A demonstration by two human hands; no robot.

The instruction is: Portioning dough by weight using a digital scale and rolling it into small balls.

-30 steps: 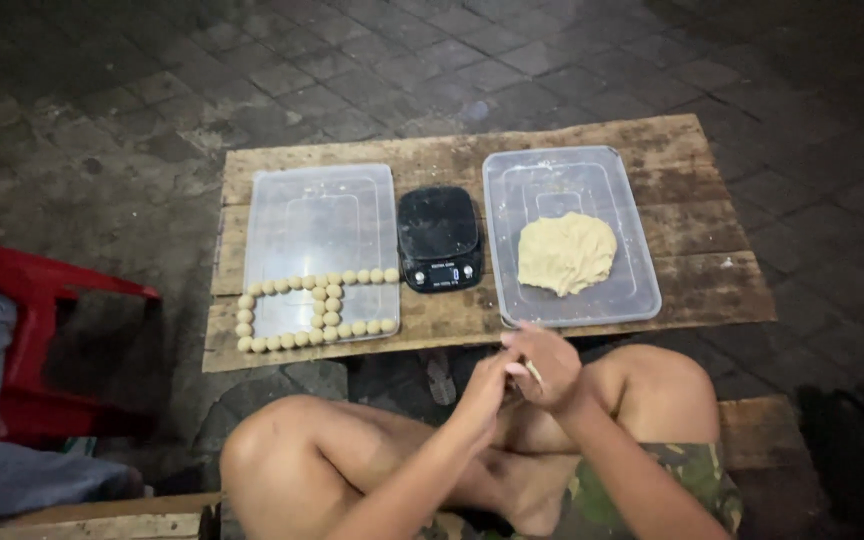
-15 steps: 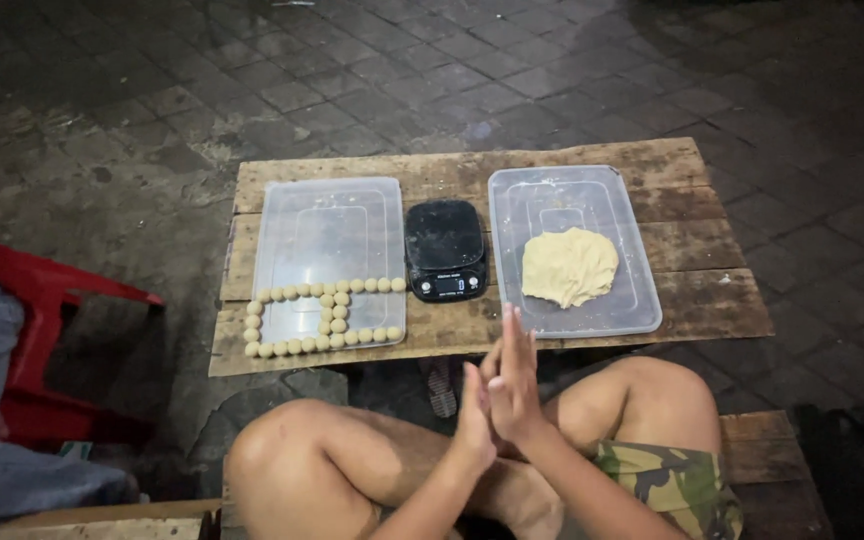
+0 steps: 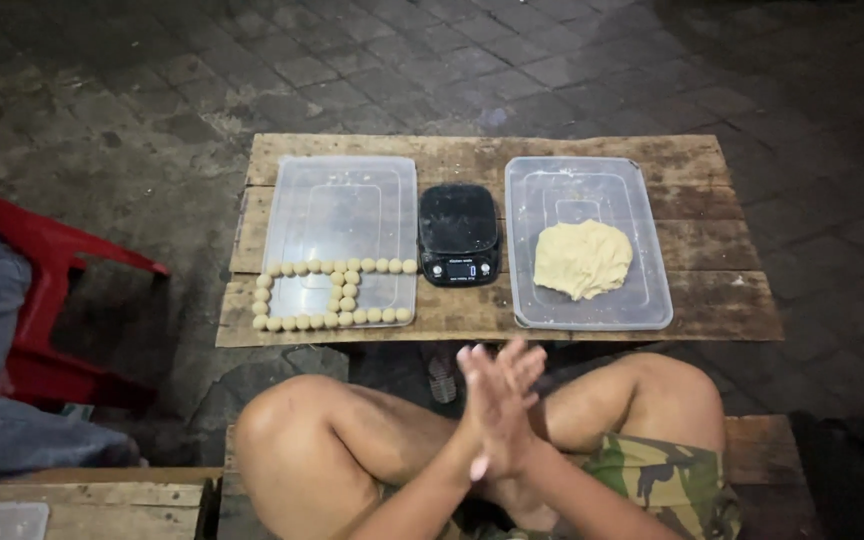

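Blurred palms, left hand [image 3: 487,420] against right hand [image 3: 512,395]; grip contents hidden, cannot tell.

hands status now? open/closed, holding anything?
Left hand: open, palm pressed flat against the right; anything between the palms is hidden.
Right hand: open, fingers spread, pressed against the left.

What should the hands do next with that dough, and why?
Probably keep rolling a moment, then set the ball down. The left hand and right hand are pressed palm to palm, and the rows of dough balls on the left tray have room.
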